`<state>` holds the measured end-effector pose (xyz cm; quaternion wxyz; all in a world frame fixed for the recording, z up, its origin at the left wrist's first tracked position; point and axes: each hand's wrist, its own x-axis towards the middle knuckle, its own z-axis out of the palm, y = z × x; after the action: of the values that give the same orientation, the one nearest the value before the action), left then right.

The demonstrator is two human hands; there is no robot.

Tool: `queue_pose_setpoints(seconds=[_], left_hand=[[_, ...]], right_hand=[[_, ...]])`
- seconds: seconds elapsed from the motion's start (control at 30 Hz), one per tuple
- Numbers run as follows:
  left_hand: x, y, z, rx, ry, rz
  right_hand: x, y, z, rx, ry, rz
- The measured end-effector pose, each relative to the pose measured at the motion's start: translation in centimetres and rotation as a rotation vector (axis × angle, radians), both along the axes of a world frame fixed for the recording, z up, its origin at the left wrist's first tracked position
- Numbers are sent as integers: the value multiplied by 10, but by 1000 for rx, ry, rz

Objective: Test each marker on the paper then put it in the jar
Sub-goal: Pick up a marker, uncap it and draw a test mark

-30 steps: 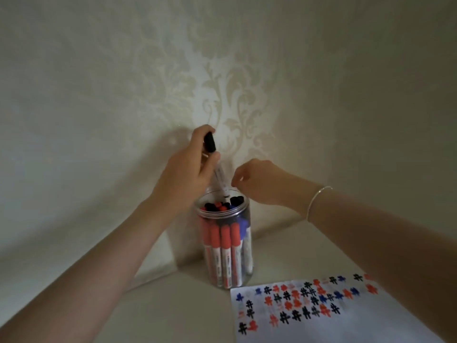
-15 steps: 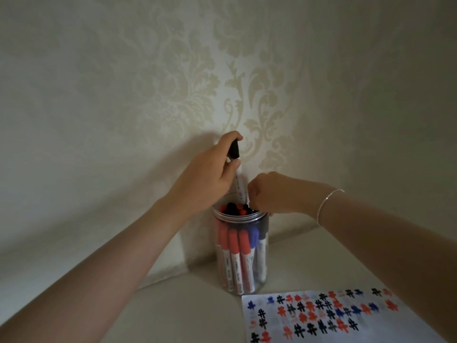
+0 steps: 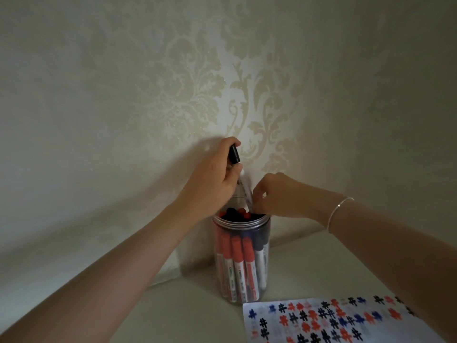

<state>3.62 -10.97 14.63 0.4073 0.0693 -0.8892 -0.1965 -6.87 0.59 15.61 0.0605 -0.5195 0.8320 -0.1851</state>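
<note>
A clear plastic jar (image 3: 241, 258) stands upright near the wall, packed with several red, blue and black markers. Above its mouth my left hand (image 3: 215, 179) grips a white marker with a black cap (image 3: 243, 184), cap end up and lower end tilted down into the jar opening. My right hand (image 3: 277, 195) sits at the jar's right rim, fingers curled, fingertips pinching the marker's lower end. The test paper (image 3: 333, 320) lies at the lower right, covered in red, blue and black hash marks.
A pale tabletop (image 3: 193, 315) carries the jar and paper. The patterned wallpapered wall (image 3: 222, 82) rises just behind the jar. A thin bracelet (image 3: 338, 211) circles my right wrist.
The view shifted slightly. My right hand came in from the jar's rim to the marker's lower end, and the marker stays held above the jar mouth.
</note>
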Motion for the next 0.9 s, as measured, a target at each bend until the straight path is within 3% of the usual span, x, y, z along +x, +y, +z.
queue_pose_setpoints(seconds=[0.4, 0.63, 0.73, 0.9], left_hand=[[8, 1, -4, -226, 93, 21], [0, -3, -7, -239, -134, 9], [-2, -6, -4, -178, -249, -18], [-3, 4, -2, -308, -289, 57]], right_hand=[[-1, 3, -3, -10, -48, 8], [2, -2, -2, 44, -5, -18], [4, 1, -4, -20, -22, -13], [6, 8, -9, -144, -45, -19]])
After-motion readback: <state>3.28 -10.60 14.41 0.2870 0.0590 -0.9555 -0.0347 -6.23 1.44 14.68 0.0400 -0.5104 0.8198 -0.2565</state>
